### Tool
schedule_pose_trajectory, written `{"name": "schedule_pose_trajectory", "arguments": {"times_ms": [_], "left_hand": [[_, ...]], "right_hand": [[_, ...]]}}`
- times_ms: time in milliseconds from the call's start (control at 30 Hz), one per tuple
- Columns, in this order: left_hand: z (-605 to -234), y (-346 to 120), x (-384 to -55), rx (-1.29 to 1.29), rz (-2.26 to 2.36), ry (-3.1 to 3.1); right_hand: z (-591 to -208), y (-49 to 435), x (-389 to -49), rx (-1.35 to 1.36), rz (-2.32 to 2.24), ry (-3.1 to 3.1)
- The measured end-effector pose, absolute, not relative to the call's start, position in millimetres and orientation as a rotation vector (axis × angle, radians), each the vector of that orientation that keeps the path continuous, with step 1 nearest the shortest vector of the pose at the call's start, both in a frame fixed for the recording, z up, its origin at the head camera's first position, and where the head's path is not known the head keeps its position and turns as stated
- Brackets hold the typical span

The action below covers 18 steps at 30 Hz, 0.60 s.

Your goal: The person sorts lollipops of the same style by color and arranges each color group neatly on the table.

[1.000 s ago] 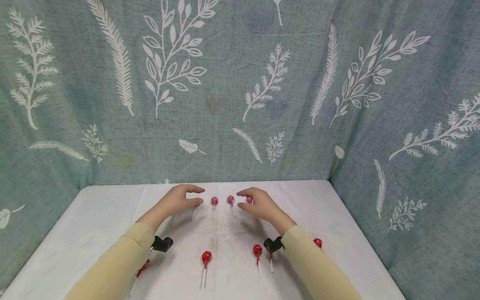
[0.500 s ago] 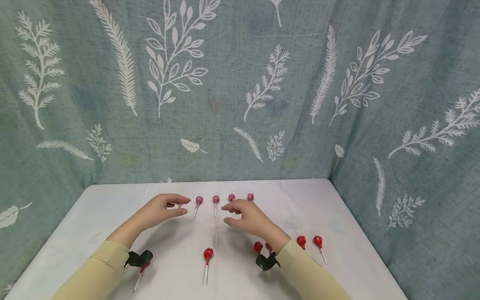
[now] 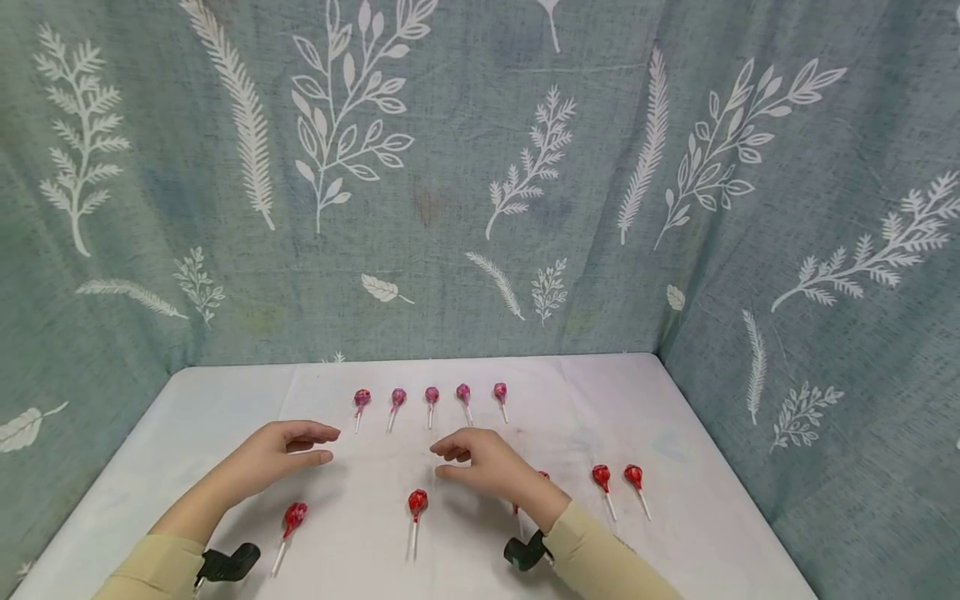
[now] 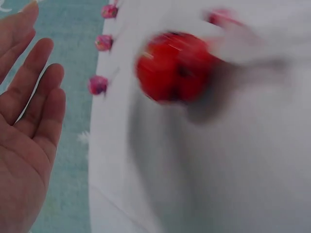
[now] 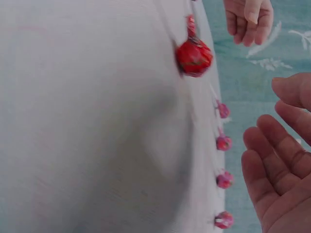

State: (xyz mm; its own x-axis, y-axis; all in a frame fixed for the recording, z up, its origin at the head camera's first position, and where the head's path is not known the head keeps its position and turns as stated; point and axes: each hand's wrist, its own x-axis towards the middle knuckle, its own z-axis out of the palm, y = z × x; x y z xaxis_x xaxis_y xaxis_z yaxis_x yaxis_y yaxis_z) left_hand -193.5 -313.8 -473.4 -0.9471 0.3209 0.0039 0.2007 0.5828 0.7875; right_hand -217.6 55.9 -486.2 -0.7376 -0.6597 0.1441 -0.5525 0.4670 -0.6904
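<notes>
My left hand (image 3: 281,454) hovers over the left half of the white table, fingers and thumb apart with nothing between them. Closest below it lies a red lollipop (image 3: 295,515), which looms large and blurred in the left wrist view. Near the table's middle is my right hand (image 3: 491,467), fingers relaxed and holding nothing. Just in front of it lies another red lollipop (image 3: 417,502). The right wrist and forearm partly hide red lollipops (image 3: 543,475) beneath them. Farther back, several pink lollipops, one at the left end (image 3: 362,398) and one at the right end (image 3: 500,391), form a row, sticks toward me.
Two more red lollipops, one inner (image 3: 602,477) and one outer (image 3: 633,477), lie right of the right forearm. A green leaf-patterned curtain (image 3: 435,317) rises behind the white table (image 3: 600,400) and along its sides.
Both hands have drawn back from the pink row toward me, the left hand also moving left, the right one slightly left. The whole pink row now shows. Both hands stay without anything in them.
</notes>
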Motion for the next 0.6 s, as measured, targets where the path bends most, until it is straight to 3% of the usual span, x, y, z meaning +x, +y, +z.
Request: {"name": "schedule_pose_trajectory", "arguments": {"times_ms": [600], "left_hand": [[-497, -355, -156, 0.377, 1.142, 2.663]], "right_hand": [[-514, 40, -203, -1.105, -1.055, 2.534]]}}
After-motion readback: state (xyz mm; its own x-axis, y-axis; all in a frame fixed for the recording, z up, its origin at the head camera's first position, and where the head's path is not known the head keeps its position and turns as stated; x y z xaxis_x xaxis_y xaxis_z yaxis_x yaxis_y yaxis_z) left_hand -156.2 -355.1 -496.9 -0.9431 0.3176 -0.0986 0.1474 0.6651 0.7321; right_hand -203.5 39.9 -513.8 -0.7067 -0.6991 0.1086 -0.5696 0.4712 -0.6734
